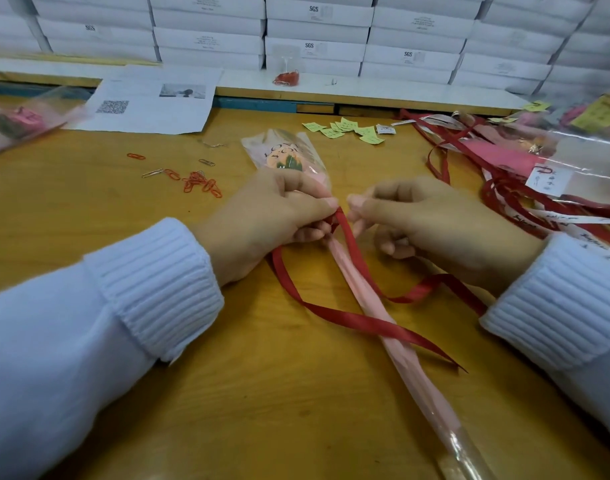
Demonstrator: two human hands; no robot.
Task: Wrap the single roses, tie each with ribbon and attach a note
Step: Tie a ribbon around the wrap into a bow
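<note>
A single rose (285, 160) in a clear and pink sleeve lies on the wooden table (296, 393), bloom far, stem (383, 327) running toward me. A red ribbon (352, 318) loops round the sleeve's neck, its two tails trailing across the stem. My left hand (272, 220) grips the sleeve's neck and pinches the ribbon there. Just right of it, my right hand (431, 220) has its fingers curled and fingertips pinched at the ribbon. Small green notes (348, 129) lie beyond the rose.
Loose red paper clips (199, 183) lie left of the rose. Printed sheets (151, 98) sit at the back left. A heap of red and white ribbons (525, 202) and wrapped roses (552, 147) fills the right. Another wrapped rose (16, 123) lies far left. White boxes (314, 32) are stacked behind.
</note>
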